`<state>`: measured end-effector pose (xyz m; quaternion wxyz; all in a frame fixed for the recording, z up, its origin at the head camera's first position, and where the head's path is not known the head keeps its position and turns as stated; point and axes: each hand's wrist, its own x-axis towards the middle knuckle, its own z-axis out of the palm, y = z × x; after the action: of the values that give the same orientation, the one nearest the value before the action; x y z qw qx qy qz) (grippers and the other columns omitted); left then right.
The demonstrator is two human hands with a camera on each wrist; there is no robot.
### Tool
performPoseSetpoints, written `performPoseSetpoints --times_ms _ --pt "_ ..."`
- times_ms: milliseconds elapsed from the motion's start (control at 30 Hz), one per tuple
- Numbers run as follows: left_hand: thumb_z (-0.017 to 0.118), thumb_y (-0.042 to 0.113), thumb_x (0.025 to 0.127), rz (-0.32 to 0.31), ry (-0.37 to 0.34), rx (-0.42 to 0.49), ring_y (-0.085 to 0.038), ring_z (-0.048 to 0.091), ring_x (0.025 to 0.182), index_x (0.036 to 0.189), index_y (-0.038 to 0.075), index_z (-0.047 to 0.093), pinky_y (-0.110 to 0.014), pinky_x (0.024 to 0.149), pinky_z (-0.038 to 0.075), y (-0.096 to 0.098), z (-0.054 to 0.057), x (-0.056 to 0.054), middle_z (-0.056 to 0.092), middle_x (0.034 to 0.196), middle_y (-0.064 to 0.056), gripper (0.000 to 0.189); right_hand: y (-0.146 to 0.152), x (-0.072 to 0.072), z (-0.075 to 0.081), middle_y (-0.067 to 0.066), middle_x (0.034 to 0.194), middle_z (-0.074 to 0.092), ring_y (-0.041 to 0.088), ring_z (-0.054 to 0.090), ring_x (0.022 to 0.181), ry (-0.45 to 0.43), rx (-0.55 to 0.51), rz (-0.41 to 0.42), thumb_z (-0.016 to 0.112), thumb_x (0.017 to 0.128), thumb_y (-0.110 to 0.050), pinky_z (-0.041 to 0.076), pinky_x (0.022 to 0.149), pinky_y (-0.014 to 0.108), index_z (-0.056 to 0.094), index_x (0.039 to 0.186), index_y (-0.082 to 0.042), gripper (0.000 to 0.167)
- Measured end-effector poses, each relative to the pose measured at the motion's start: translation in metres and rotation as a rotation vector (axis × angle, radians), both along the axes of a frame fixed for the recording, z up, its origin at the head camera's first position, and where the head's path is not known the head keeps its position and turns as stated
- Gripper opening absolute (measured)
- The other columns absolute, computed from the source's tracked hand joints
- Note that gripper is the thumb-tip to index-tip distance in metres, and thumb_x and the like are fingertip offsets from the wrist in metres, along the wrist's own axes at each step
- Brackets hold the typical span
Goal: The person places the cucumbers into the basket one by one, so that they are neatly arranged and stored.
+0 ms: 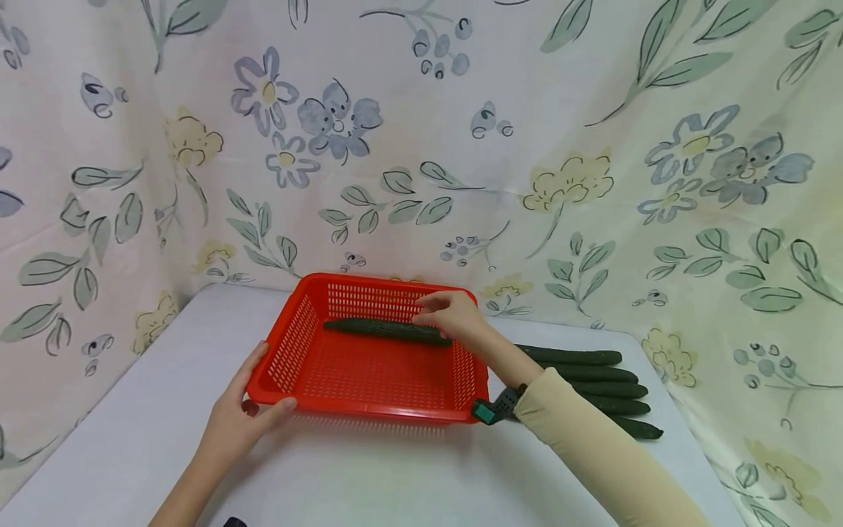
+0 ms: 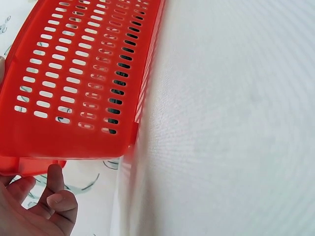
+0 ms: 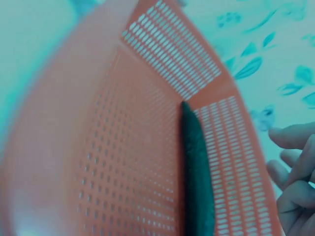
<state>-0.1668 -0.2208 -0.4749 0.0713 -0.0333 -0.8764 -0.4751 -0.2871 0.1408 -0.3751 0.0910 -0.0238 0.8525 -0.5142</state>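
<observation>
A red plastic basket [image 1: 369, 412] with slotted walls stands on the white table. One dark green cucumber [image 1: 375, 329] lies inside along its far wall, and it also shows in the right wrist view as a long cucumber [image 3: 197, 172]. At the near left corner my left hand [image 1: 237, 417] holds the basket, thumb at the front rim and fingers at the left side. My right hand [image 1: 454, 316] hovers over the basket's right end, above the cucumber, fingers loosely bent with nothing between them.
Several more cucumbers [image 1: 609, 391] lie side by side on the table to the right of the basket, partly hidden by my right forearm. A floral curtain [image 1: 421, 146] hangs behind the white table [image 1: 369, 483] and along its sides.
</observation>
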Motion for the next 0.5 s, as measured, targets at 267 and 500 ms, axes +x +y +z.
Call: performPoseSetpoints --times_ms 267,500 --pt "0.082 0.035 0.093 0.004 0.036 0.006 -0.037 0.049 0.132 0.171 0.032 0.019 -0.023 0.077 0.052 0.001 0.0 0.0 0.033 0.172 -0.015 0.101 0.053 0.047 0.005 0.002 0.119 0.072 0.025 0.059 0.095 0.027 0.091 0.019 0.082 0.092 -0.035 0.051 0.069 0.033 0.076 0.13 -0.024 0.04" --pt "0.082 0.035 0.094 0.003 0.025 0.001 -0.031 0.048 0.126 0.172 0.031 0.018 -0.022 0.074 0.05 0.001 -0.002 0.0 0.034 0.171 -0.016 0.101 0.109 0.098 -0.02 0.009 0.118 0.074 0.018 0.048 0.058 0.055 0.05 -0.048 0.079 0.096 -0.036 0.044 0.054 0.029 0.074 0.133 -0.018 0.041"
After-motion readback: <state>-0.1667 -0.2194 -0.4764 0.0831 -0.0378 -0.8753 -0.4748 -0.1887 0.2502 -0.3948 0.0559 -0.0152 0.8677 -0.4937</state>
